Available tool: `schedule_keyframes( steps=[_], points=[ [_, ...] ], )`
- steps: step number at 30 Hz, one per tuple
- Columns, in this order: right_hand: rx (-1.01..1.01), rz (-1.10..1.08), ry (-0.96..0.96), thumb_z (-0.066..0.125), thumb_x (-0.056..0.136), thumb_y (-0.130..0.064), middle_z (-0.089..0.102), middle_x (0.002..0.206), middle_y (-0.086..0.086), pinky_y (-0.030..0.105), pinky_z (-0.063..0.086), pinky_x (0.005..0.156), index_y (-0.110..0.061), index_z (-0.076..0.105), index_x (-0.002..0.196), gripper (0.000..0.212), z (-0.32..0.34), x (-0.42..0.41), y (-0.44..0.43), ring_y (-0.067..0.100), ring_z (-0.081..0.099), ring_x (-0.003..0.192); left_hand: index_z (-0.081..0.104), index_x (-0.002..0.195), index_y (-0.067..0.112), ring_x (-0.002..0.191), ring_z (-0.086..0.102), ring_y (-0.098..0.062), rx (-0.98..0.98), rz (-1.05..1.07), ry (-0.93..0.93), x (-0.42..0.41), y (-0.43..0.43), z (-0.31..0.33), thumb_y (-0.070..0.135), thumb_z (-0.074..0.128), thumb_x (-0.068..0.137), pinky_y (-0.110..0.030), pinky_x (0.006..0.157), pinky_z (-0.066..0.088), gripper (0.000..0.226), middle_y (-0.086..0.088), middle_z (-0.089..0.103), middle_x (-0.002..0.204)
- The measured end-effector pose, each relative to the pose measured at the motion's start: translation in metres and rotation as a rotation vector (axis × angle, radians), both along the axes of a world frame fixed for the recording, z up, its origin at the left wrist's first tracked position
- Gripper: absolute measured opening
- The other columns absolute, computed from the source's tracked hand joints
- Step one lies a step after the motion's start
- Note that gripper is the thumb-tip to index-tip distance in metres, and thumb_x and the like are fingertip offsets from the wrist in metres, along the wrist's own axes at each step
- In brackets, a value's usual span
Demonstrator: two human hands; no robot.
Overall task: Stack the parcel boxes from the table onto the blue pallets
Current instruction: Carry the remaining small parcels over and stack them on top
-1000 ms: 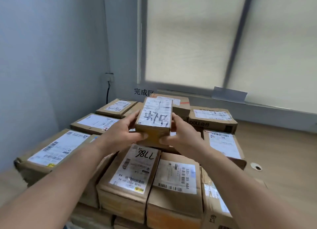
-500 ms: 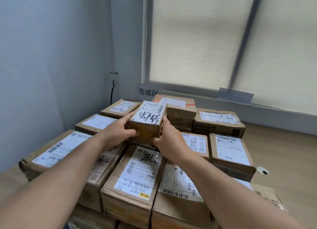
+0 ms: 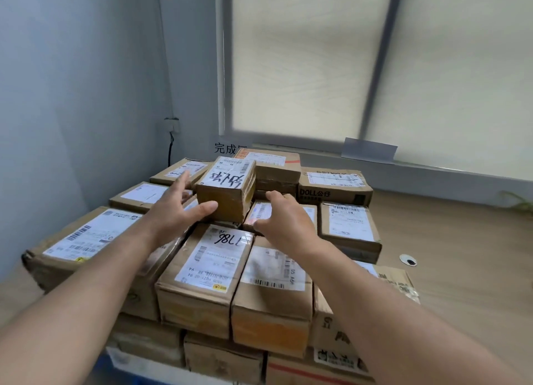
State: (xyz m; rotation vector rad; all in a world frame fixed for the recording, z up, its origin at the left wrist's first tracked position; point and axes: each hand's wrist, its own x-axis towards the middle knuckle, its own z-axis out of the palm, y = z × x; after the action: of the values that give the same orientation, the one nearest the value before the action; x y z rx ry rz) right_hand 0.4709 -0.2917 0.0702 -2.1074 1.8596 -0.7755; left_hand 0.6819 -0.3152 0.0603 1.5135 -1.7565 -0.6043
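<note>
Hands [image 3: 173, 214] [image 3: 284, 220] now loose beside box [image 3: 227, 180] edges

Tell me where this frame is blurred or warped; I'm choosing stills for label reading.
Head view: the wide lens bends the window mullion; the right hand and the label by it are smeared; handwriting on the small box reads clearly; light through the blind is soft, no glare.

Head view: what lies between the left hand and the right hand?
In the head view, the small handwritten-label box sits between the left hand and right hand, resting on the stack.
</note>
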Motion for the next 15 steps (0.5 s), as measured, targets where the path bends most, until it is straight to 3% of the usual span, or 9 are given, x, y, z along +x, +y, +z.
schedule_keyframes(
  steps=[6, 10, 15],
  points=[
    [-0.108, -0.061, 0.112, 0.054, 0.091, -0.022, 0.052, 0.123, 0.006, 0.034, 0.043, 0.083, -0.016, 0.05, 0.129, 0.039, -0.001, -0.036, 0.034, 0.025, 0.05, 0.112, 0.04, 0.14, 0.014, 0.125, 0.046, -0.027, -0.386, 0.167, -0.349, -0.037, 0.053, 0.003, 0.064, 0.052, 0.08, -0.044, 0.098, 0.039, 0.079, -0.011, 0.048, 0.139],
    [-0.193, -0.084, 0.175, 0.052, 0.092, -0.021, 0.053, 0.118, 0.003, 0.03, 0.038, 0.074, -0.016, 0.054, 0.125, 0.033, -0.003, -0.079, 0.065, 0.023, 0.051, 0.107, 0.055, 0.125, 0.012, 0.107, 0.056, -0.031, -0.478, 0.146, -0.545, -0.079, 0.086, 0.001, 0.068, 0.034, 0.076, -0.045, 0.087, 0.045, 0.078, -0.012, 0.061, 0.117],
    [-0.276, -0.145, 0.251, 0.052, 0.091, -0.027, 0.053, 0.126, 0.005, 0.036, 0.044, 0.085, -0.016, 0.053, 0.128, 0.038, -0.005, -0.155, 0.117, 0.024, 0.048, 0.117, 0.058, 0.123, 0.011, 0.106, 0.057, -0.031, -0.512, 0.096, -0.577, -0.166, 0.123, -0.005, 0.057, 0.047, 0.079, -0.045, 0.086, 0.045, 0.064, -0.011, 0.062, 0.116]
  ],
)
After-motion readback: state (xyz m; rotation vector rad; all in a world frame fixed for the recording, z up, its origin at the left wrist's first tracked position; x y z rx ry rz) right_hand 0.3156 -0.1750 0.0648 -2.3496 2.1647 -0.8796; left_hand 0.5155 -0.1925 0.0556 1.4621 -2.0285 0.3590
